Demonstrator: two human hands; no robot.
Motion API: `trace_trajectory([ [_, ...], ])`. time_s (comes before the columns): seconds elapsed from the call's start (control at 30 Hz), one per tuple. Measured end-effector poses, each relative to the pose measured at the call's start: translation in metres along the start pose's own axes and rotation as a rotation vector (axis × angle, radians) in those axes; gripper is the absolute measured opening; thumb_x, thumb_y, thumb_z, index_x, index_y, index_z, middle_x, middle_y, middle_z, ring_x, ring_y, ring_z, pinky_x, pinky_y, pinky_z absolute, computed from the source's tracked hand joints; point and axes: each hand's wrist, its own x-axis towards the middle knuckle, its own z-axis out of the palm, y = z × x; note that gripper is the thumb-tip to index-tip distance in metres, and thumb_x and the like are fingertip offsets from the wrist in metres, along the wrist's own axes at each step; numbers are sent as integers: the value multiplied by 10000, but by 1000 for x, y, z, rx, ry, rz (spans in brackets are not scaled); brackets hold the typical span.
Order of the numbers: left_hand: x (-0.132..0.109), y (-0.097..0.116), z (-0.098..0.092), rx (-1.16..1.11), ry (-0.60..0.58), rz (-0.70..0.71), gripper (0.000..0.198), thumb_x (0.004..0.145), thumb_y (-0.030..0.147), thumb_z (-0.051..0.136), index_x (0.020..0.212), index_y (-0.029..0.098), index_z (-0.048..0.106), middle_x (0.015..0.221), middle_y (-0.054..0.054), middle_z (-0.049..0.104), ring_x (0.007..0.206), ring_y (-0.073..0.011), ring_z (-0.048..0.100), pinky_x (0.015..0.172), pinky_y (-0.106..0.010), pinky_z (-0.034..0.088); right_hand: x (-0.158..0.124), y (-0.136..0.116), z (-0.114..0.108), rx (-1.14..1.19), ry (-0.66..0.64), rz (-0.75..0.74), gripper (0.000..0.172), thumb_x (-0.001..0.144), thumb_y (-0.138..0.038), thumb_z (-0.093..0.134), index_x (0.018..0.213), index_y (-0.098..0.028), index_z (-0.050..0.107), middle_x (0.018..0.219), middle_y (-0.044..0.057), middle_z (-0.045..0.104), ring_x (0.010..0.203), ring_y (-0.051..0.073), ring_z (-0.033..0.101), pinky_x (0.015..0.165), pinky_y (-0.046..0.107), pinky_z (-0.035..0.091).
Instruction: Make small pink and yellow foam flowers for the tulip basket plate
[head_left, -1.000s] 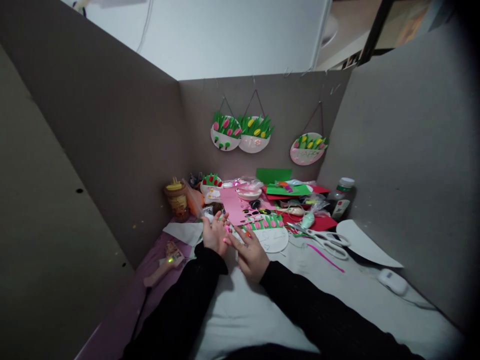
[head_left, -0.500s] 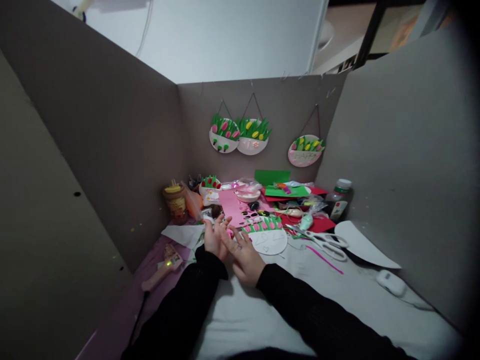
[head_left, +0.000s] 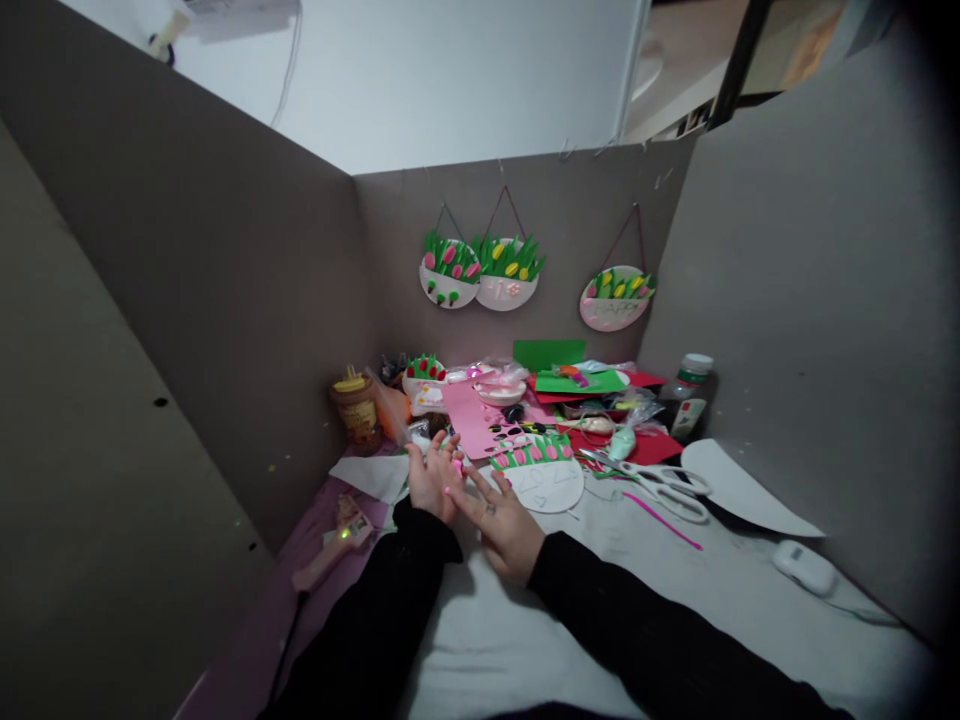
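Holding small, bright-pink, roundish lump [head_left: 458, 467] at fingers of palm-up, loosely spread left hand [head_left: 430, 485], extending straight-fingered right hand [head_left: 508, 530] to left palm, beside flat white disc trimmed with pink-and-green tulips [head_left: 551, 488].

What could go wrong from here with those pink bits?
The small pink bits could drop, since the left hand is open. The glue gun has its light on, so it may be hot; the left sleeve could brush it. The right hand might bump the nearby plate.
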Motion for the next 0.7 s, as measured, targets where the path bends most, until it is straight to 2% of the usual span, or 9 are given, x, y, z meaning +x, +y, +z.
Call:
trace_trajectory([
  [0.07, -1, -1, 1, 9, 17, -4, 560, 803, 640, 194, 962, 192, 490, 930, -88, 548, 680, -155, 541, 571, -276, 453, -1, -1, 0, 9, -44, -39, 882, 544, -95, 418, 1397, -110, 192, 1420, 85, 306, 1357, 261, 6, 1036, 580, 125],
  [0.2, -3, -2, 3, 47, 31, -40, 539, 818, 614, 214, 993, 189, 497, 977, -94, 548, 685, -151, 542, 607, -286, 461, 0, 0, -1, -30, -18, 28, 869, 556, -96, 421, 1394, -91, 194, 1434, 108, 265, 1357, 257, -13, 1038, 563, 139],
  [0.37, -3, 0, 5, 18, 43, -21, 589, 795, 652, 185, 955, 187, 510, 922, -95, 549, 660, -156, 530, 558, -290, 463, -1, 3, 0, -34, -30, -85, 824, 583, -121, 448, 1381, -125, 243, 1349, 102, 422, 1359, 237, 19, 1036, 569, 111],
  [0.5, -4, -1, 5, 48, 18, -80, 584, 805, 637, 197, 984, 184, 519, 968, -101, 551, 691, -164, 546, 556, -289, 462, 2, 3, -1, -52, -15, -18, 796, 604, -125, 446, 1376, -102, 253, 1393, 104, 353, 1357, 248, -10, 1047, 551, 113],
  [0.57, -4, 1, 4, 30, -9, -65, 588, 798, 645, 210, 977, 180, 523, 984, -104, 550, 706, -171, 552, 580, -305, 471, 2, 3, -2, -65, -2, 8, 803, 601, -118, 445, 1377, -95, 244, 1402, 110, 336, 1357, 250, -9, 1047, 549, 119],
  [0.7, -3, 4, 4, 11, -4, -14, 612, 792, 658, 173, 934, 175, 522, 939, -103, 552, 675, -164, 545, 553, -293, 465, 1, 3, -1, -42, -24, -76, 811, 588, -126, 451, 1375, -128, 256, 1372, 89, 392, 1357, 248, 13, 1043, 552, 114],
])
